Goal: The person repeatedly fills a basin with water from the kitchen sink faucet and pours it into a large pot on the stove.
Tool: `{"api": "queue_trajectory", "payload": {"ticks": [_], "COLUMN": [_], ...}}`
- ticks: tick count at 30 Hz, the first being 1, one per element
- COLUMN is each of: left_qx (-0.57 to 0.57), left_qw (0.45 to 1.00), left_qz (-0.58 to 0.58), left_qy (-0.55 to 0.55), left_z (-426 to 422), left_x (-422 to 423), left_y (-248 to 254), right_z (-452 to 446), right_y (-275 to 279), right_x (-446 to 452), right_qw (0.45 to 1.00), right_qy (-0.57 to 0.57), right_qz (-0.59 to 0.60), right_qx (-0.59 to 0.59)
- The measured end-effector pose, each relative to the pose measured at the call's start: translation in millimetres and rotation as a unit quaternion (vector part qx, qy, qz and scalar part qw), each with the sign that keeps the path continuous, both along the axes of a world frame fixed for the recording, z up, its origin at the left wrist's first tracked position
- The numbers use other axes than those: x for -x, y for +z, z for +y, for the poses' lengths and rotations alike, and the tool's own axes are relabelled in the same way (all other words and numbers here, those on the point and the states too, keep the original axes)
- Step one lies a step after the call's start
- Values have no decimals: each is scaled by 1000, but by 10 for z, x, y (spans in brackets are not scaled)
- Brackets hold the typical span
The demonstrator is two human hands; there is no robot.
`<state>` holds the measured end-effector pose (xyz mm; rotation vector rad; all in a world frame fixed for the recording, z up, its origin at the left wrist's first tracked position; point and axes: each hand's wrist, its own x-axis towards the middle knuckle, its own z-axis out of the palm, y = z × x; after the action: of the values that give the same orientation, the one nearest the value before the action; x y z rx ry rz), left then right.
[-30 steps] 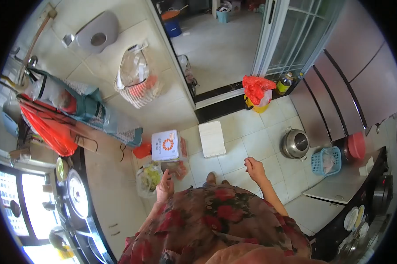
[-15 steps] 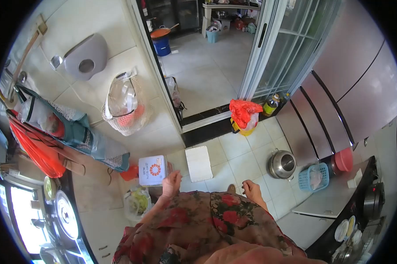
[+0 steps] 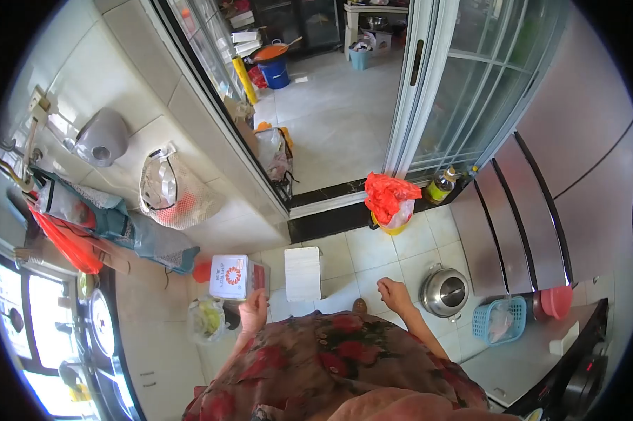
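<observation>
My left hand [image 3: 253, 311] hangs just in front of the lower right edge of a white tin box [image 3: 229, 276] with an orange ring printed on it. Its fingers are curled in, and nothing shows in them. On the other side, my right hand [image 3: 395, 293] is held over the tiled floor, loosely curled, with no object visible in it. A white rectangular stool [image 3: 302, 274] lies between and beyond the two hands. To the right of my right hand a steel pot [image 3: 444, 292] with a lid rests on the floor.
A red bag [image 3: 390, 198] on a yellow bin and an oil bottle [image 3: 441, 186] stand by the sliding door. A blue basket [image 3: 499, 321] is at the right, a bag of greens [image 3: 206, 319] at the left. A raised dark sill [image 3: 330, 224] crosses the doorway.
The view has shifted, showing more of the room beyond the doorway. My left hand's fingers have curled since the earliest frame. One shoe now shows instead of two.
</observation>
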<state>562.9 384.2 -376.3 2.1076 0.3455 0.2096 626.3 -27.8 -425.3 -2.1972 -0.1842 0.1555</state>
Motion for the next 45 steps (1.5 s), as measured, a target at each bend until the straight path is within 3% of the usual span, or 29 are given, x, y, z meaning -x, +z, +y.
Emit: {"api": "queue_trajectory", "payload": {"ticks": [9,11,21,24,26,29,34,41,45], "left_qx": [-50,-47,-25,1,93,77,82,45,13], "left_qw": [992,989,965,948,922,913,877,801,760], "left_qz": [-5,-2,-57,-59,-67,-50,-87,-72,-47], "left_qy": [112,140,253,312,371,398,466,593,648], "left_z": [-295,-311,267,565,730,986,1292,1348,1401], "left_x": [599,694,1541,1942,2178,2423,2848,3260,3493], "left_y": [103,159,-86,-189,-232,-217,-218,-280,-337], "right_z": [44,212,1184,1668,1975,2392,2933,3816,4597], "right_y": [-262,-184,79,253,291,244,433,261,228], "right_x": [-426,-406,37,261,396,574,810,599,535], "right_qw": [991,991,958,947,938,921,914,842,800], "right_qy": [133,127,283,319,341,385,392,525,593], "right_qz": [-21,5,-16,-19,-14,-23,99,102,87], "right_qx": [13,-32,33,34,57,59,23,73,37]}}
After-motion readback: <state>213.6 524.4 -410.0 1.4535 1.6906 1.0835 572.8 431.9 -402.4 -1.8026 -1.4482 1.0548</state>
